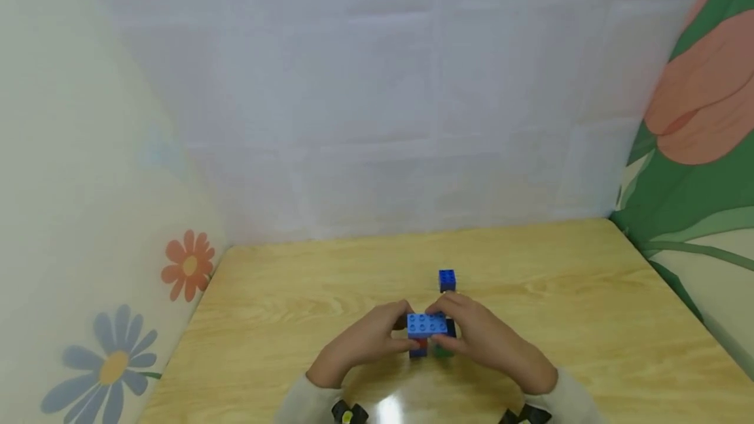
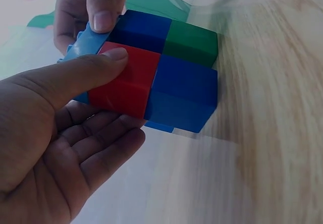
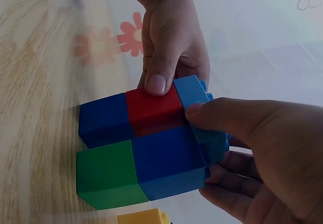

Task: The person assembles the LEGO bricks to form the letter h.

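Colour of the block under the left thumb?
Red block; it shows best in the left wrist view.

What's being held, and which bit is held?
A block stack: the left grip holds its red block, thumb on one side; the right grip pinches the light blue top block toward its right end.

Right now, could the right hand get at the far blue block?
Probably yes: the far blue block stands just beyond the right hand, and nothing visible covers its top. The hand holds the light blue block, though, so it would likely have to let go first.
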A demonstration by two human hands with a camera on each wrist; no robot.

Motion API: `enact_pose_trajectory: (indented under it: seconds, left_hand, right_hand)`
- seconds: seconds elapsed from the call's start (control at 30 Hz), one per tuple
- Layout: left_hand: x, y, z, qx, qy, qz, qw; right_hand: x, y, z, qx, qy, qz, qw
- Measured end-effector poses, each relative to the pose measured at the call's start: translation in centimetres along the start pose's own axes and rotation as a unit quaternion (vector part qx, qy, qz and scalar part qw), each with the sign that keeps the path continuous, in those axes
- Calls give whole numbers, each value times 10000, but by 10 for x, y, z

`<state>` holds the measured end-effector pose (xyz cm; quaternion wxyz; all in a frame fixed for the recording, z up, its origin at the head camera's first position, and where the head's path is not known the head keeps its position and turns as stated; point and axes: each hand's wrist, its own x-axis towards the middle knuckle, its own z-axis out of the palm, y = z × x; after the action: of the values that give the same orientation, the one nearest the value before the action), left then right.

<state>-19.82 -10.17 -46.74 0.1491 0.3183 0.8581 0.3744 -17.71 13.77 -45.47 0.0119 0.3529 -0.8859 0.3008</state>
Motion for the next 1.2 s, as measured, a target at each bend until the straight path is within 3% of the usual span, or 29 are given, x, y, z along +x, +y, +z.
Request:
enact_pose_trajectory:
  seconds: [0.3,0.5,0.7,0.97,1.2]
  left_hand:
    - [0,0,0,-57,39,-31,10000]
    - [1,2,-1,-8,41,-115,9999]
    - [0,2,0,-80,3,-243,9997]
    - [-1,1,1,-53,-30,-231,9997]
    - [-1,0,1,16,9,-254,9997]
  right_hand:
    - [-2,9,-4,299,181,-106,9993]
    - [-7,26,-20,599,1005,-208,9929]
    - [-10,41,-21,405,1530,206,9872]
    - [-8,54,-4,394,1287,1058,9852]
    - [-5,56,7,385,1079,1403,9835]
